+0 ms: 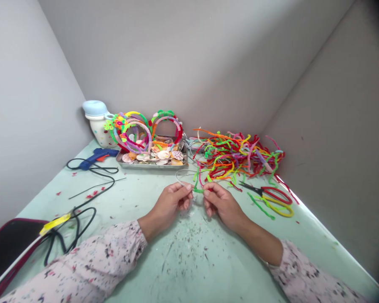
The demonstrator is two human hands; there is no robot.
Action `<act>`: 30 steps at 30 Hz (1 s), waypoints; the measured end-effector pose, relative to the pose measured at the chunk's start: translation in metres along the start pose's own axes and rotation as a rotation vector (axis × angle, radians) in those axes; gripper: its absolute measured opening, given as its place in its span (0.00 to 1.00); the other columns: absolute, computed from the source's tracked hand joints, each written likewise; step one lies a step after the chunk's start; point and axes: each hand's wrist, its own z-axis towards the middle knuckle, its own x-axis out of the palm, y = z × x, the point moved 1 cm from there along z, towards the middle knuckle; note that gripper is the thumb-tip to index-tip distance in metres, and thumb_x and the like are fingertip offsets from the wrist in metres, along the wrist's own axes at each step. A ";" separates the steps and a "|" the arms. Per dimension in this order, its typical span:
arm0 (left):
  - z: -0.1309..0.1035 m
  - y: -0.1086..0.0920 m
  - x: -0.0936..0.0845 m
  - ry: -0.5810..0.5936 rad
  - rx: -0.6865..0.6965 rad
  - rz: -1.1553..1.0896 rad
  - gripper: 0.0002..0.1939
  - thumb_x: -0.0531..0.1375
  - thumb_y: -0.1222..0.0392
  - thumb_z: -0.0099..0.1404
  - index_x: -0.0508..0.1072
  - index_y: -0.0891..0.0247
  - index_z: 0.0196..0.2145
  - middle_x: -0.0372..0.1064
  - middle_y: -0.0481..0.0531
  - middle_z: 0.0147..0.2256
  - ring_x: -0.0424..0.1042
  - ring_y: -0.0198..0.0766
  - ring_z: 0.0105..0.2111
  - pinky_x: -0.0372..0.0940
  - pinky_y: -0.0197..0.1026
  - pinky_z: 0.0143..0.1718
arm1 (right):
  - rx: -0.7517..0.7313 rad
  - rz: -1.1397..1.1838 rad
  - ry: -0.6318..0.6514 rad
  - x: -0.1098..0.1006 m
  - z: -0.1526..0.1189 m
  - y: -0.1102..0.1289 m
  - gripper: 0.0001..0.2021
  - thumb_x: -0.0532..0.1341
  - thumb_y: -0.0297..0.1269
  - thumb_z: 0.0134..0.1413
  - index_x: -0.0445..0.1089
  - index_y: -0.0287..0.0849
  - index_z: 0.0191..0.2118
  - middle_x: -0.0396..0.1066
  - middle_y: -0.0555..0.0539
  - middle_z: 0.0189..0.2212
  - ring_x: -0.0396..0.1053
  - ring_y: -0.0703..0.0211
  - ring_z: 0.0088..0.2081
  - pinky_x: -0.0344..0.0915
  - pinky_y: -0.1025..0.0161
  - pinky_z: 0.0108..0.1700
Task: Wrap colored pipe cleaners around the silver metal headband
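Note:
My left hand [176,198] pinches a thin pale headband [178,173] between thumb and fingers, above the middle of the table. Its curved wire rises from that hand and bends away toward the back. Between my two hands a short green pipe cleaner [198,191] lies along the band, apparently wrapped round it, with one green end standing up. My right hand [221,203] is closed at the right end of this green piece, fingertips pressed together, and a bit of red shows at them. Just behind, a pink pipe cleaner [200,176] stands out; I cannot tell whether it is attached.
Behind my hands, a metal tray [151,166] holds shells and several decorated headbands [167,115]. Loose pipe cleaners [240,153] form a pile at right, near scissors [273,198]. At left are a blue glue gun [96,158], a lidded cup [98,126], black cable [78,206] and a dark case [12,240].

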 end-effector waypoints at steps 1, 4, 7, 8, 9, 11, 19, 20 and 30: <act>0.000 0.000 0.000 -0.006 0.001 0.004 0.11 0.60 0.56 0.61 0.68 0.68 0.29 0.63 0.46 0.24 0.58 0.25 0.18 0.51 0.31 0.19 | -0.006 0.004 -0.003 0.000 0.000 0.000 0.10 0.60 0.44 0.55 0.62 0.44 0.36 0.65 0.57 0.19 0.63 0.70 0.16 0.58 0.72 0.19; 0.000 0.001 0.001 -0.012 0.004 0.013 0.10 0.61 0.57 0.60 0.69 0.67 0.30 0.63 0.45 0.25 0.59 0.25 0.18 0.52 0.31 0.19 | -0.011 0.012 -0.005 0.000 0.001 0.000 0.10 0.59 0.44 0.56 0.62 0.44 0.37 0.65 0.57 0.19 0.62 0.70 0.16 0.58 0.72 0.19; -0.001 0.000 0.001 -0.010 0.009 0.013 0.09 0.61 0.58 0.60 0.68 0.67 0.29 0.61 0.44 0.23 0.58 0.25 0.18 0.51 0.31 0.19 | -0.012 -0.006 -0.015 0.000 0.000 0.000 0.10 0.59 0.44 0.56 0.63 0.44 0.40 0.65 0.57 0.19 0.63 0.69 0.16 0.57 0.72 0.19; -0.001 0.000 0.001 -0.011 0.014 0.017 0.09 0.61 0.58 0.60 0.68 0.67 0.29 0.61 0.44 0.23 0.57 0.25 0.18 0.50 0.31 0.19 | -0.018 -0.020 -0.018 0.000 -0.001 0.001 0.11 0.59 0.44 0.56 0.63 0.45 0.41 0.65 0.57 0.19 0.63 0.69 0.16 0.57 0.72 0.19; -0.001 0.000 0.001 -0.013 0.020 0.024 0.09 0.61 0.58 0.60 0.68 0.67 0.29 0.61 0.44 0.23 0.57 0.25 0.18 0.50 0.31 0.19 | -0.026 -0.037 -0.020 0.000 -0.001 0.001 0.12 0.59 0.44 0.56 0.63 0.45 0.42 0.65 0.57 0.19 0.63 0.69 0.17 0.57 0.72 0.19; -0.001 0.001 0.001 -0.016 0.032 0.044 0.09 0.60 0.58 0.60 0.68 0.67 0.28 0.62 0.45 0.23 0.57 0.25 0.18 0.50 0.31 0.19 | -0.042 -0.075 -0.023 0.001 -0.002 0.003 0.13 0.60 0.43 0.55 0.64 0.44 0.44 0.65 0.57 0.19 0.63 0.70 0.17 0.56 0.72 0.19; 0.000 0.002 0.000 -0.006 0.024 0.073 0.09 0.60 0.58 0.60 0.68 0.67 0.28 0.61 0.45 0.23 0.56 0.25 0.18 0.49 0.32 0.19 | 0.012 -0.132 -0.045 0.004 -0.002 0.004 0.11 0.60 0.43 0.54 0.66 0.42 0.39 0.66 0.56 0.18 0.63 0.70 0.15 0.54 0.73 0.17; 0.000 0.001 0.000 -0.003 0.025 0.072 0.09 0.60 0.58 0.60 0.68 0.67 0.28 0.61 0.45 0.23 0.55 0.25 0.18 0.49 0.32 0.19 | 0.014 -0.130 -0.042 0.004 -0.002 0.004 0.11 0.60 0.43 0.54 0.66 0.42 0.39 0.66 0.56 0.18 0.63 0.70 0.15 0.53 0.73 0.16; -0.001 0.006 0.001 -0.019 0.034 0.192 0.13 0.59 0.52 0.61 0.69 0.66 0.30 0.62 0.45 0.22 0.58 0.26 0.17 0.51 0.32 0.19 | -0.037 -0.039 -0.072 0.002 0.000 0.003 0.10 0.60 0.43 0.54 0.64 0.43 0.38 0.65 0.57 0.19 0.62 0.70 0.16 0.57 0.72 0.18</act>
